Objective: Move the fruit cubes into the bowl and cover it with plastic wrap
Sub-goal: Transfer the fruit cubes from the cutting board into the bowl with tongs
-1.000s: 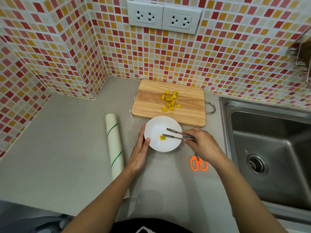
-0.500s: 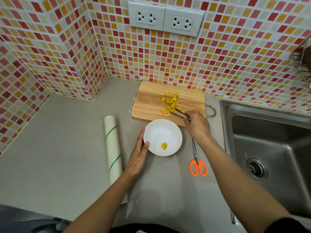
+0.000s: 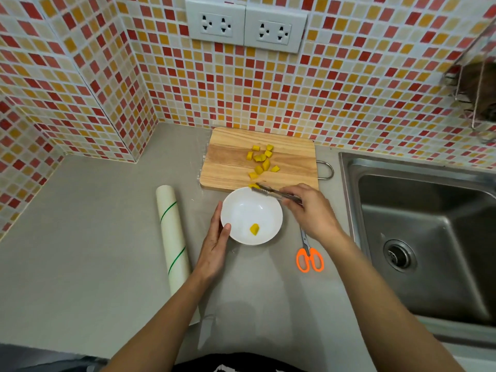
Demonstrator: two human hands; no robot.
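Note:
A white bowl [image 3: 241, 210] sits on the grey counter just in front of a wooden cutting board [image 3: 228, 159]. One yellow fruit cube [image 3: 254, 229] lies inside the bowl. Several more yellow cubes [image 3: 261, 159] are scattered on the board. My right hand [image 3: 312, 210] grips metal tongs [image 3: 271, 191], whose tips pinch a yellow cube [image 3: 253, 186] at the bowl's far rim. My left hand [image 3: 216, 247] rests against the bowl's left side, thumb on the rim. A roll of plastic wrap [image 3: 173, 237] lies left of the bowl.
Orange-handled scissors [image 3: 309, 257] lie on the counter right of the bowl. A steel sink [image 3: 418, 237] fills the right side. The tiled wall with two sockets [image 3: 245, 25] stands behind the board, and a wire rack [image 3: 475, 84] hangs at the upper right.
The tongs dropped a cube in the bowl, went to the board, pinched another cube, and have now come back to the bowl's far rim. My left hand stayed on the bowl.

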